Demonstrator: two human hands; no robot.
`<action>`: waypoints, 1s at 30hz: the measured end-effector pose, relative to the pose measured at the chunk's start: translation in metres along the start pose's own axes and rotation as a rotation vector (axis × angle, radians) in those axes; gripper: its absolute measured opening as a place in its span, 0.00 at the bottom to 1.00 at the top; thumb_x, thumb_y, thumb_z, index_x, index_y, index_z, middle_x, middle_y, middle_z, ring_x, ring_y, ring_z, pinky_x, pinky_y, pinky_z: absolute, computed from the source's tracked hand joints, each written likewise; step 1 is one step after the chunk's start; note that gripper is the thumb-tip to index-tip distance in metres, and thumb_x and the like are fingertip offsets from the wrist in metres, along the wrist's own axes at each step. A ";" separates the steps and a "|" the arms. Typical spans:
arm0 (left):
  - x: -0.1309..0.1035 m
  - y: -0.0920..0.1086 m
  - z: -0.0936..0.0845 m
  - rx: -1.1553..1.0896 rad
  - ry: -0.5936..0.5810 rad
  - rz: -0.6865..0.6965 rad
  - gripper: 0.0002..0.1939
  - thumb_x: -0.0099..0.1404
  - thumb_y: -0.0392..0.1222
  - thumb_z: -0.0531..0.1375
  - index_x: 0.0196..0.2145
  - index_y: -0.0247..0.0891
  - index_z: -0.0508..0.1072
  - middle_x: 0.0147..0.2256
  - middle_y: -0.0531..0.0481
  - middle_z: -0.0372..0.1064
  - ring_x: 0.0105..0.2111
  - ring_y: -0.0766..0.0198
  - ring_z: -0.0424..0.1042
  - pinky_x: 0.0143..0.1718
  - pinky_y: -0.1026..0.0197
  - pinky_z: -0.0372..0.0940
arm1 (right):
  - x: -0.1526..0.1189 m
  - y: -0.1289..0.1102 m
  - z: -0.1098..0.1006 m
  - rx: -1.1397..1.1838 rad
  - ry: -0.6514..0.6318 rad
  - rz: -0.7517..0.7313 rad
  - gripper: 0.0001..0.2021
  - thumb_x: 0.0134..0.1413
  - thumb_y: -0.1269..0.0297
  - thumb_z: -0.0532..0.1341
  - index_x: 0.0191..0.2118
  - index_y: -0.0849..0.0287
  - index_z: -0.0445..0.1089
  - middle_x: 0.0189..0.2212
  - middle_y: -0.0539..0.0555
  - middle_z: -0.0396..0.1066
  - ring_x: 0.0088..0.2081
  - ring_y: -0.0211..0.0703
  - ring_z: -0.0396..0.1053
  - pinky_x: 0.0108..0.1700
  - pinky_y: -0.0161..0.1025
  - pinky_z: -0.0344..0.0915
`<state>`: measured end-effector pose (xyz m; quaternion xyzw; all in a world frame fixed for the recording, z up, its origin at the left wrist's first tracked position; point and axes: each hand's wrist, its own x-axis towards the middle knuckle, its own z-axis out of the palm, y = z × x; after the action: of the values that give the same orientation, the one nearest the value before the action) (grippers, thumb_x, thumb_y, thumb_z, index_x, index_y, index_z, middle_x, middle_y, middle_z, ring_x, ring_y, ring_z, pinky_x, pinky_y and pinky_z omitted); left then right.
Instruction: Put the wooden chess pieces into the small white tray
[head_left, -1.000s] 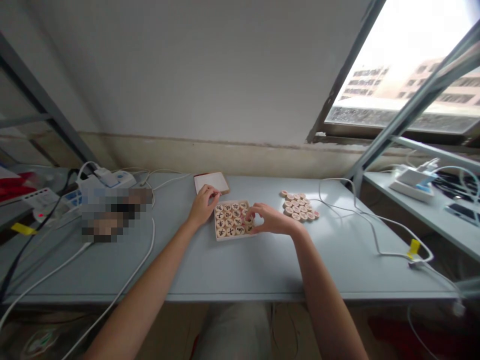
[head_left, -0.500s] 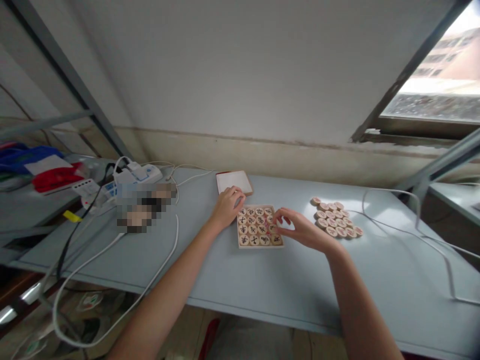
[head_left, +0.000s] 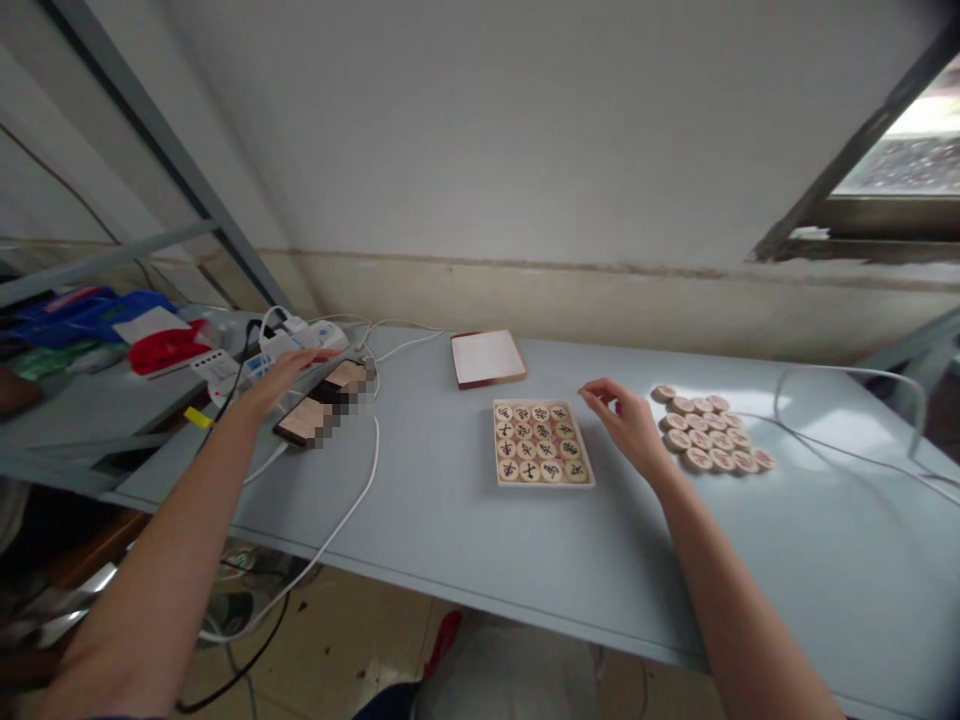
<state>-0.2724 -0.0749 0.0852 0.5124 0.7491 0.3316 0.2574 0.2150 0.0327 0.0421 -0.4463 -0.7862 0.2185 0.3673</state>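
In the head view, a pale box (head_left: 546, 486) lower right of centre holds four rows of black-lettered discs (head_left: 526, 450). The right hand (head_left: 626, 418) curls beside it, whether fingertips meet unclear; the left hand (head_left: 279, 382), fingers outstretched, is mid-left near a power strip (head_left: 327, 335).

Daylight from dark-framed glass window (head_left: 911, 165) beyond right back corner of flat blue-grey counter (head_left: 427, 510); glare nearby; flat grey wall (head_left: 480, 140) dim; frame edges soft.

Pale boxed discs (head_left: 542, 432) with black characters — loose discs (head_left: 699, 439) with reddish characters — white box (head_left: 541, 485), blue-grey desk (head_left: 420, 460)
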 end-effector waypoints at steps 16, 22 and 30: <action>-0.073 0.012 0.090 0.397 0.334 0.113 0.46 0.46 0.53 0.62 0.58 0.36 0.47 0.47 0.38 0.63 0.47 0.49 0.63 0.47 0.47 0.58 | -0.005 -0.029 -0.004 0.027 -0.131 -0.040 0.14 0.55 0.55 0.50 0.38 0.57 0.66 0.32 0.53 0.69 0.30 0.38 0.63 0.30 0.34 0.58; -0.106 0.019 0.110 0.163 0.321 0.145 0.43 0.48 0.51 0.62 0.57 0.40 0.47 0.50 0.40 0.60 0.50 0.54 0.60 0.50 0.47 0.56 | -0.004 -0.024 -0.016 -0.117 -0.124 -0.016 0.17 0.56 0.52 0.46 0.39 0.55 0.66 0.33 0.53 0.69 0.33 0.42 0.64 0.34 0.38 0.59; -0.119 0.007 0.059 -0.154 0.581 0.056 0.27 0.59 0.52 0.51 0.55 0.43 0.52 0.49 0.43 0.62 0.51 0.58 0.60 0.52 0.46 0.53 | -0.021 0.040 -0.050 -0.930 0.057 0.438 0.28 0.53 0.48 0.45 0.54 0.60 0.57 0.53 0.68 0.53 0.54 0.66 0.48 0.44 0.59 0.52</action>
<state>-0.1846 -0.1714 0.0572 0.3955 0.7495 0.5274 0.0610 0.2827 0.0360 0.0389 -0.7225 -0.6780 -0.0947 0.0969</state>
